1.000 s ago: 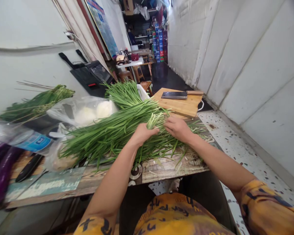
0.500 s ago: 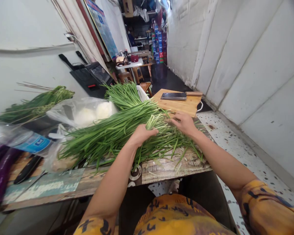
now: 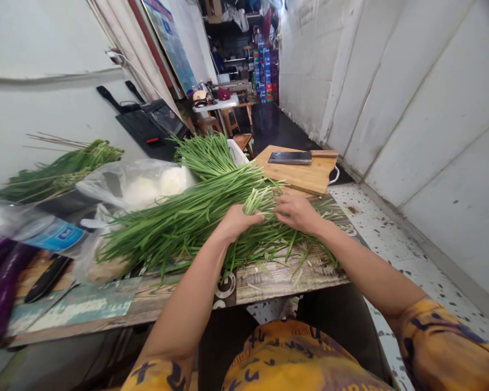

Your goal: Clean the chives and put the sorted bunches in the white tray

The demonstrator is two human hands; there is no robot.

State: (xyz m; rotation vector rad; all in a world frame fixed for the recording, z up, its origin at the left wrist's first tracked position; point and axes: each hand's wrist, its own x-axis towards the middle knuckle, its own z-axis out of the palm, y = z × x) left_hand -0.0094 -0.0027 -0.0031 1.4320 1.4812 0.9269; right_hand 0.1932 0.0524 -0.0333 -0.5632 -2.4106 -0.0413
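A large heap of long green garlic chives (image 3: 187, 212) lies across the wooden table (image 3: 285, 282). My left hand (image 3: 240, 221) is closed round a bunch of them, whose pale cut ends stick out above the thumb. Close by on the right, my right hand (image 3: 297, 212) has its fingers bent and pinched together at the pale stem ends; what sits between the fingertips is too small to make out. Loose stems and trimmings are scattered below both hands.
Beyond the chives, a cleaver (image 3: 290, 157) rests on a wooden cutting board (image 3: 297, 176). To the left are a clear plastic bag (image 3: 106, 182) with white contents, a plastic bottle (image 3: 57, 233), purple eggplants (image 3: 8, 288) and a black-handled knife (image 3: 48, 279). A wall runs along the right.
My right hand has shifted a little left, closer to the pale stem ends by my left hand. The left hand keeps its hold on the bunch.
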